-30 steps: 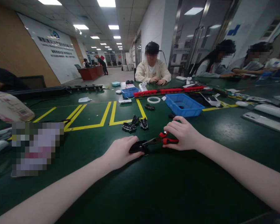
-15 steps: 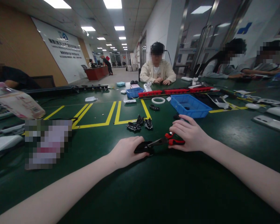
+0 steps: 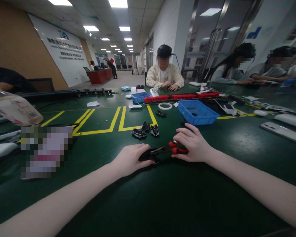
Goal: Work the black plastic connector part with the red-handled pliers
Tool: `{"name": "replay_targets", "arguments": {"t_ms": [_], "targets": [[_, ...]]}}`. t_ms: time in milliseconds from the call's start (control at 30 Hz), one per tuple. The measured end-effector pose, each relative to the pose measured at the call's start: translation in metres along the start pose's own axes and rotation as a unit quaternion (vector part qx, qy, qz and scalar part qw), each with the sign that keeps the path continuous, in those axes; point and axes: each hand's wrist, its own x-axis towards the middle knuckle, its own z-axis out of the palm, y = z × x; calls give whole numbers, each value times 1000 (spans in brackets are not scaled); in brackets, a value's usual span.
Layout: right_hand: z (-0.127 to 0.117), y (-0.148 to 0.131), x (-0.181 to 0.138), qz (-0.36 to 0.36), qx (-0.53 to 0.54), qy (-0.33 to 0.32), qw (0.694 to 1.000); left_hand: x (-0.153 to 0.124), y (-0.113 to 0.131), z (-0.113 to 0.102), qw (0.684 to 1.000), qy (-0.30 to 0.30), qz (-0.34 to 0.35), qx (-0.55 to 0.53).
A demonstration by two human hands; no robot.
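Observation:
My left hand is closed on a small black part, thumb in front and fingers behind it, low over the green table. In my right hand are red-handled pliers, held by the handles with some fingers raised. The jaws of the pliers point left and reach the black part; their tips are dark and hard to make out against it. Just beyond my left hand lies a small cluster of black parts, and a similar black piece sits farther back.
A blue bin stands beyond my right hand, with a roll of tape to its left. Red strips and a smaller blue bin lie farther off. A bottle is at left. Across the table sits a person.
The whole view has shifted slightly, so things appear a little farther left. My right hand has changed its grip on the pliers a little, with its fingers lifted more; the black part stays in my left hand.

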Motion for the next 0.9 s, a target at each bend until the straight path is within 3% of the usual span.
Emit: {"name": "replay_targets", "arguments": {"t_ms": [533,900], "targets": [[3,1,2,-6,14,-21,1000,0,2,-1,1000,-7,-9,8],[1,14,4,-32,20,-75,996,2,1,1,999,-18,11,24]]}}
